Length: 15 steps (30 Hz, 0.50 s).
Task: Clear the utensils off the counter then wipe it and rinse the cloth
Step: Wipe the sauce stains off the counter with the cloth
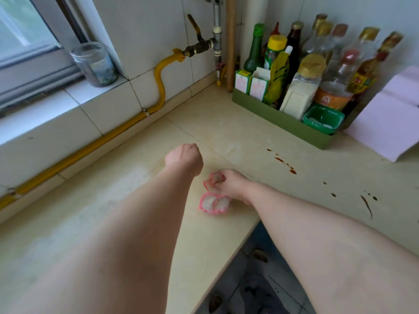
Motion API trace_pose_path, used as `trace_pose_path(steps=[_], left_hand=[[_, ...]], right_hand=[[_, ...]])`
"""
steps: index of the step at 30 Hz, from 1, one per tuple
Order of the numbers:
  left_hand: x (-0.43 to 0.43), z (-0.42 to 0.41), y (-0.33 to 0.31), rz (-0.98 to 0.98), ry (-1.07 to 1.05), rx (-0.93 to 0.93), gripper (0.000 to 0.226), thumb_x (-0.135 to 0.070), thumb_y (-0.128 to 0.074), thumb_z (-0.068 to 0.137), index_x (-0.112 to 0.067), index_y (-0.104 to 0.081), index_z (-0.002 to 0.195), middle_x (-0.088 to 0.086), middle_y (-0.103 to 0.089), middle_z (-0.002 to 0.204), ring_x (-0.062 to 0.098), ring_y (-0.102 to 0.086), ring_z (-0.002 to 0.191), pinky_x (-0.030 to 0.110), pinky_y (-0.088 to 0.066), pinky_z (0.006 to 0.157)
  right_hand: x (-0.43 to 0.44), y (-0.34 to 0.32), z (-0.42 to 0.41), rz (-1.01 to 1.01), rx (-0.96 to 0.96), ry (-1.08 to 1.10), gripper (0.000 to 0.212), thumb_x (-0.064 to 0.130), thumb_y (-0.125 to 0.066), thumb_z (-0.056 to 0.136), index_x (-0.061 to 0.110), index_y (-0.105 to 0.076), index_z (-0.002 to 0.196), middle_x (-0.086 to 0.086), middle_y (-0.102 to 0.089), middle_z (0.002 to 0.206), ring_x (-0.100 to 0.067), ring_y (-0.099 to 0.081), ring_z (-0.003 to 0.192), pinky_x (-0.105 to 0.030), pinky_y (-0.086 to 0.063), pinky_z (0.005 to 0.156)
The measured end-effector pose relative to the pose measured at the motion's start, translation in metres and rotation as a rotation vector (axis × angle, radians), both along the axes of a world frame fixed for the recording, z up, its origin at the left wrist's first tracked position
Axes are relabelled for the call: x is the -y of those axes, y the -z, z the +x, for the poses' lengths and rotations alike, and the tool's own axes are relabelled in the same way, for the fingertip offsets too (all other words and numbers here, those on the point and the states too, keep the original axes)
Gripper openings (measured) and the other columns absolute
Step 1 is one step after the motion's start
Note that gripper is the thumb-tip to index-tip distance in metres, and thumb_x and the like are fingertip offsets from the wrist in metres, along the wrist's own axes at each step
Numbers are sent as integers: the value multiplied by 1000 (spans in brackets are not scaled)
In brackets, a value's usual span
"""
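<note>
A small white cloth with a pink edge (213,203) lies bunched on the beige counter (226,132) near its front edge. My right hand (231,183) grips the cloth, with the fingers curled into it. My left hand (184,158) is curled into a fist just left of and beyond the cloth, knuckles down on the counter, and holds nothing I can see. Dark reddish-brown sauce stains (284,163) dot the counter to the right of my hands.
A green rack (278,118) of sauce bottles and seasoning boxes stands in the back right corner, a pink sheet (385,123) beside it. A yellow gas hose (90,146) runs along the tiled wall. A glass jar (95,64) sits on the windowsill. The counter's front edge drops to the floor.
</note>
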<state>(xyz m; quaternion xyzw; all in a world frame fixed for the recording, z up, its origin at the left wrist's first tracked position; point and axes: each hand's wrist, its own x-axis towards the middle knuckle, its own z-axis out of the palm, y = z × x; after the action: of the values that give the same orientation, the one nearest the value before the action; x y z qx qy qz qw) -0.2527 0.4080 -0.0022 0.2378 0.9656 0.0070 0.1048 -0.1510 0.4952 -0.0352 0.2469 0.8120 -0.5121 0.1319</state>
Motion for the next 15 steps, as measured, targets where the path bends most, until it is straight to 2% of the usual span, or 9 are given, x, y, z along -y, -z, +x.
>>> trace_pose_path(steps=[2,3,4,5,6,7,10,13,15], left_hand=[[10,-9,-6,28,-43,-36,26,6,-39,80,-10,-57,91,5,-52,79,28,-58,81,34,-53,70],[14,-13,-7,40,-60,-54,27,6,-38,80,-9,-57,92,6,-53,79,29,-59,82,34,-53,69],[17,-16,-8,50,-75,-67,29,6,-38,80,-7,-59,95,6,-54,79,28,-59,81,34,-53,68],[20,-17,-8,61,-85,-77,33,7,-37,79,-7,-60,99,7,-56,81,27,-57,79,34,-53,67],[22,-17,-6,77,-82,-81,40,8,-37,79,-7,-61,107,7,-59,87,26,-57,79,34,-54,67],[23,-17,-3,104,-66,-69,48,8,-36,79,-10,-61,115,7,-62,96,25,-57,83,34,-56,69],[18,-11,13,210,90,67,49,-1,-41,90,-26,-61,127,1,-62,125,20,-61,105,31,-55,75],[6,-1,36,194,456,100,33,-28,-50,93,-36,-62,123,-4,-63,124,20,-60,111,35,-54,84],[2,13,53,132,628,150,42,-41,-47,95,-37,-49,137,-7,-52,138,18,-50,125,36,-48,96]], right_hand=[[-3,-10,-8,-276,-13,117,24,7,-51,95,11,-56,118,-5,-59,96,-15,-56,78,-16,-43,54],[-8,-14,-10,-265,4,163,30,13,-56,94,10,-53,124,-5,-58,99,-15,-56,79,-20,-45,57],[-16,-14,-12,-124,39,195,42,19,-62,91,11,-48,129,-6,-58,110,-19,-59,91,-24,-49,68],[-24,-12,-13,131,95,219,50,23,-64,88,13,-44,133,-6,-57,123,-24,-58,107,-29,-50,84],[-32,-8,-13,378,129,254,52,22,-63,87,15,-42,135,-7,-55,131,-28,-55,117,-34,-48,95],[-37,-5,-12,519,134,284,50,20,-60,88,16,-42,134,-8,-53,134,-30,-52,122,-38,-46,98],[-42,3,-8,583,105,242,40,16,-57,90,22,-50,129,-4,-54,134,-27,-52,122,-37,-46,97],[-46,9,-3,640,86,175,35,14,-60,89,24,-57,123,-1,-56,130,-24,-54,118,-33,-47,92],[-51,10,0,668,50,148,35,17,-62,88,24,-58,122,-1,-57,128,-25,-55,115,-33,-48,89]])
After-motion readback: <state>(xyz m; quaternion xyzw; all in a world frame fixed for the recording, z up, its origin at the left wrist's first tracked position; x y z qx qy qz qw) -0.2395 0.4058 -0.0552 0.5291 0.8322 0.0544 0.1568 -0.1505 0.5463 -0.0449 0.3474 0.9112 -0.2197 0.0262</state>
